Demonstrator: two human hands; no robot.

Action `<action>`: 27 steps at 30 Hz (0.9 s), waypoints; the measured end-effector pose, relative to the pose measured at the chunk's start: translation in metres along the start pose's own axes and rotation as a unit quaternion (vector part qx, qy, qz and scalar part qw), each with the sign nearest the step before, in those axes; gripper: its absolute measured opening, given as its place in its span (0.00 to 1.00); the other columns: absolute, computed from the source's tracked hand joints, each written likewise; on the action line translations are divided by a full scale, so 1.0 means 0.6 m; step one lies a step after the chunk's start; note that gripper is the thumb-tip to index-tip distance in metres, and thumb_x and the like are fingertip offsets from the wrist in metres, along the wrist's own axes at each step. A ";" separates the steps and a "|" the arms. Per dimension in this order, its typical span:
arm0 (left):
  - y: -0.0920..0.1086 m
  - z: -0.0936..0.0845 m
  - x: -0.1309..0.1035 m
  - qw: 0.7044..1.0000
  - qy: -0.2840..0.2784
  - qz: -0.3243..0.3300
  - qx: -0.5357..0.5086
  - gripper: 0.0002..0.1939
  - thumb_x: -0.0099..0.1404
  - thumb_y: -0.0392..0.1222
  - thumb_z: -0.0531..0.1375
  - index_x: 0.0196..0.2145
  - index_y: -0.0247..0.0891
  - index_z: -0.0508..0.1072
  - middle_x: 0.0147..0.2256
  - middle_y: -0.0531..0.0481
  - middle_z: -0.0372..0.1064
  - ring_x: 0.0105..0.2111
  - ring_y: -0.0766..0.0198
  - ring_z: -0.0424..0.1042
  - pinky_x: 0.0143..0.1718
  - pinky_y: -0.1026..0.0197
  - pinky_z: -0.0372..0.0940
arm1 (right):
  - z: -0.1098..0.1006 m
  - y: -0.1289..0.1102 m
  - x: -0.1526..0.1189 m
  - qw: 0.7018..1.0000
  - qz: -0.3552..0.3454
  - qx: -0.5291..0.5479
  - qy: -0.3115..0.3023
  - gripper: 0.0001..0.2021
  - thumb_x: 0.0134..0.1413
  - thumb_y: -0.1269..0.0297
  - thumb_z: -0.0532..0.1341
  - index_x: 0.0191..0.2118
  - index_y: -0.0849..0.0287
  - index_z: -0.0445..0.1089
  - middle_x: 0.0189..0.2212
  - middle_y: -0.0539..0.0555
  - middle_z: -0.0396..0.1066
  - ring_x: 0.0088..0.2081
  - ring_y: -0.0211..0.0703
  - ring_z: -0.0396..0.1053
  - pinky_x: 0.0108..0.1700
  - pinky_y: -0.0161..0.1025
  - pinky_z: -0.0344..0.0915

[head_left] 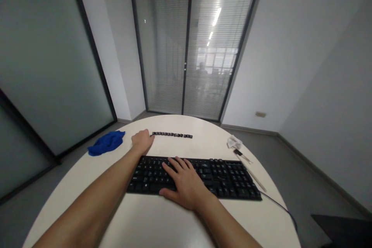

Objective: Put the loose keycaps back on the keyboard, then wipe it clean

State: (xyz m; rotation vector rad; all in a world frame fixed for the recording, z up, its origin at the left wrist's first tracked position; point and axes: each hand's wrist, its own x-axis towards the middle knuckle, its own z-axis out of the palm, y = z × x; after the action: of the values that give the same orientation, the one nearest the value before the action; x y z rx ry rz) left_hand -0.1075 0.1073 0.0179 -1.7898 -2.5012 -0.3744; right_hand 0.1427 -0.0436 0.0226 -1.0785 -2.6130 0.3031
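A black keyboard [229, 178] lies across the table in front of me. My right hand [184, 182] rests palm down on its middle, with the fingers spread over the keys. Beyond the keyboard, several small black keycaps [177, 135] stand in a row with small gaps. My left hand [142, 140] is at the row's left end. Its fingers are curled and pinched at the end keycap [152, 135], which the fingertips partly cover.
A crumpled blue cloth [107, 143] lies on the left of the round white table [142, 221]. At the right edge are a white crumpled tissue [234, 142], a small brush with a black head [238, 152] and a thin pale stick [256, 180]. The keyboard cable [279, 204] runs off the edge.
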 end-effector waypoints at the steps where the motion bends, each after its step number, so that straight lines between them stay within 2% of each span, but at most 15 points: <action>1: 0.000 0.000 0.001 1.000 -0.002 0.001 0.005 0.23 0.64 0.54 0.56 0.44 0.32 0.77 0.44 0.29 0.76 0.46 0.37 0.74 0.44 0.45 0.67 | 0.001 0.000 0.000 1.000 0.000 0.001 0.002 0.39 0.60 0.34 0.53 0.70 0.50 0.53 0.69 0.58 0.51 0.69 0.62 0.46 0.68 0.61 0.43; 6: -0.004 0.001 -0.001 1.000 -0.007 0.009 0.016 0.19 0.65 0.47 0.54 0.43 0.33 0.78 0.45 0.30 0.76 0.46 0.39 0.75 0.43 0.46 0.67 | 0.001 0.000 0.000 1.000 -0.006 0.001 0.016 0.38 0.60 0.35 0.54 0.69 0.51 0.54 0.69 0.58 0.52 0.68 0.62 0.47 0.67 0.61 0.44; 11: -0.010 -0.011 -0.026 1.000 -0.009 0.010 0.002 0.18 0.63 0.49 0.55 0.41 0.37 0.79 0.43 0.33 0.77 0.45 0.40 0.75 0.40 0.49 0.68 | 0.002 0.000 -0.002 1.000 -0.011 -0.001 0.029 0.38 0.59 0.35 0.55 0.68 0.52 0.55 0.68 0.59 0.54 0.68 0.62 0.49 0.67 0.60 0.44; 18: -0.014 -0.050 -0.095 0.999 0.005 0.003 -0.054 0.18 0.61 0.55 0.56 0.39 0.44 0.78 0.42 0.40 0.78 0.43 0.43 0.76 0.37 0.53 0.67 | 0.006 -0.005 -0.003 0.999 -0.003 0.001 0.052 0.37 0.58 0.37 0.57 0.67 0.52 0.58 0.67 0.58 0.57 0.67 0.59 0.51 0.67 0.58 0.45; 23: -0.010 -0.073 -0.153 0.996 0.026 0.046 -0.076 0.17 0.60 0.55 0.57 0.39 0.44 0.78 0.40 0.43 0.78 0.42 0.46 0.76 0.37 0.55 0.66 | 0.006 -0.009 -0.004 0.998 0.005 -0.001 0.065 0.36 0.57 0.38 0.59 0.66 0.52 0.60 0.66 0.58 0.59 0.67 0.59 0.52 0.67 0.57 0.46; 27: -0.012 -0.080 -0.196 0.991 0.037 0.098 -0.089 0.17 0.62 0.56 0.57 0.38 0.44 0.78 0.39 0.45 0.77 0.42 0.49 0.75 0.37 0.57 0.66 | 0.001 -0.013 -0.003 0.998 0.011 0.002 0.060 0.35 0.58 0.39 0.58 0.66 0.52 0.61 0.66 0.57 0.59 0.67 0.57 0.53 0.66 0.56 0.47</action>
State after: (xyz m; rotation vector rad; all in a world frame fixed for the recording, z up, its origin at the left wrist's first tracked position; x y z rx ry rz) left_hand -0.0801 -0.0144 0.0430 -2.0223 -2.2818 -0.6561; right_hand 0.1387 -0.0502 0.0237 -1.0886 -2.4953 0.2402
